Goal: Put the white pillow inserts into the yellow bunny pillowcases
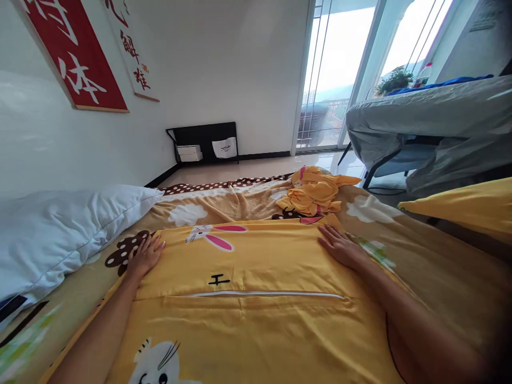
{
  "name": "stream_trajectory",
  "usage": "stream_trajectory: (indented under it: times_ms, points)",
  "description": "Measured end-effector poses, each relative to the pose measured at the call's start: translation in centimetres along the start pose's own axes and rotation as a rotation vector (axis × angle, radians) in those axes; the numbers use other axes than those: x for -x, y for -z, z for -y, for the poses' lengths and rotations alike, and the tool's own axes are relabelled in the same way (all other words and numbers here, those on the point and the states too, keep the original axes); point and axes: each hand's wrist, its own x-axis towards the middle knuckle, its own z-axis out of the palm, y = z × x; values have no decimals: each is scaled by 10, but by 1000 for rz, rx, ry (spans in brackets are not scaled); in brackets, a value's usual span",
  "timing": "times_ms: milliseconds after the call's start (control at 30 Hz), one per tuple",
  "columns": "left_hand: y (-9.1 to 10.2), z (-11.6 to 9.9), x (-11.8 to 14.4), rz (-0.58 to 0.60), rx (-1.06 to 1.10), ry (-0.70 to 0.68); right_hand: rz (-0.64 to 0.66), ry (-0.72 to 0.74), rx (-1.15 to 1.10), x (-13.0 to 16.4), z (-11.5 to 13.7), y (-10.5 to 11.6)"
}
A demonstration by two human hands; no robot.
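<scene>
I see a flat lane over the yellow cover (pixel 276 266), between the left hand (pixel 146 255) and the right hand (pixel 339 246). A white pillow (pixel 80 232) bars the way beyond the left hand; a crumpled yellow cloth (pixel 314 193) humps up ahead of the right hand, whose outer side has level tan blanket (pixel 436 261).

Daylight floods in through the tall, white-framed glass door (pixel 365 64), sky (pixel 344 45) blown out white; glare on the glossy pale tiled floor (pixel 320 160), right-hand corners dark, edges stretched wide!
</scene>
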Motion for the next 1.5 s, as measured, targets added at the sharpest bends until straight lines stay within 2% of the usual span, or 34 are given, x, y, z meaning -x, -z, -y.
stream_trajectory:
  times_ms: [67,167,267,333,433,500,567,633,667,733,800,933,1033,1133,1233,1300,1400,1467,1500]
  points:
    - [4,4,4,21,-8,70,-6,-6,6,0,1,0]
    - [11,-10,5,11,-20,81,-30,-37,61,-2,6,1]
    - [16,-49,13,11,-2,-73,-135,-88,142,-6,26,-1]
    - [15,-84,28,43,29,-241,-220,-62,162,-5,56,-2]
    - [9,-134,61,136,101,-586,-241,150,71,13,125,-2]
    - [4,-153,79,201,153,-735,-116,368,-65,34,176,-1]
    - [1,-158,87,227,174,-754,24,646,-204,53,216,3]
    - [1,-151,84,232,162,-712,74,758,-285,63,238,8]
    - [1,-145,79,234,150,-683,83,762,-297,63,242,11]
    - [0,-132,67,233,120,-607,88,696,-278,53,235,14]
    - [0,-118,55,221,88,-511,80,586,-231,36,216,16]
    - [-1,-89,36,214,26,-300,61,349,-110,6,159,12]
    - [-1,-70,26,242,16,-181,44,192,-56,-1,111,6]
    - [0,-62,21,253,25,-152,18,71,-17,2,64,2]
    - [8,-72,26,228,12,-143,15,-2,11,7,34,1]
    - [19,-90,38,202,19,-264,-4,-53,29,14,32,2]
    - [39,-128,69,202,116,-737,-34,-38,13,38,61,5]
    - [47,-151,92,246,195,-986,38,182,-81,68,98,9]
    - [48,-159,102,280,223,-1059,87,325,-140,86,118,12]
